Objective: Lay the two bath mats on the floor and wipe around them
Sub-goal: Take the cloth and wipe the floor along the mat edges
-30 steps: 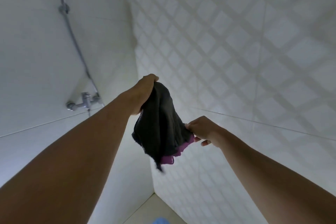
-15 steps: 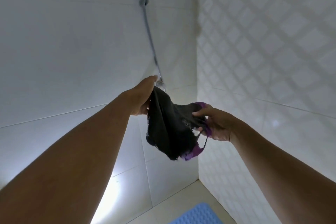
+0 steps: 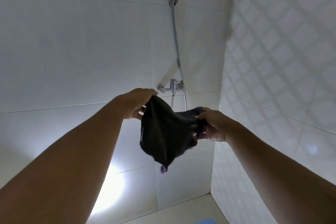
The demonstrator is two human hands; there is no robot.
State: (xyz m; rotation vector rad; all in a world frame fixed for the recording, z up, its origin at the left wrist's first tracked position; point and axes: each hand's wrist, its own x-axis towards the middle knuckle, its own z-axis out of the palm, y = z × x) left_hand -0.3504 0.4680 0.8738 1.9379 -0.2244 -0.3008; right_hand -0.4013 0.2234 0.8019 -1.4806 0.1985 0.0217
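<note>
A bright glare (image 3: 112, 185) sits low on the plain white wall (image 3: 72, 42) at the left, just beside the left forearm. That arm reaches up and forward from the lower left corner. The left hand (image 3: 138, 103) is closed, its fingers pinching the top edge of a dark cloth (image 3: 163, 132) held up in mid-air in front of the wall.

The cloth hangs between both hands, bunched and sagging to a point below them. A bit of purple shows at its lowest tip and again at its right edge, near the right hand. Behind the cloth, a chrome tap (image 3: 171, 87) is fixed to the wall just above the left hand's knuckles. A hose (image 3: 175, 42) rises from the tap to a bracket higher up the wall and goes on out of the top of the view.

The right hand (image 3: 212, 125) is also closed, gripping the cloth's right side, with the thumb on top and the fingers curled under the fabric. It is a little lower than the left hand. The right arm comes in from the lower right corner.

To the right, the side wall (image 3: 281, 60) carries a diamond tile pattern. At the bottom edge, on the pale floor (image 3: 181, 212), a sliver of a blue mat (image 3: 205, 221) is visible; the rest of it is out of view.
</note>
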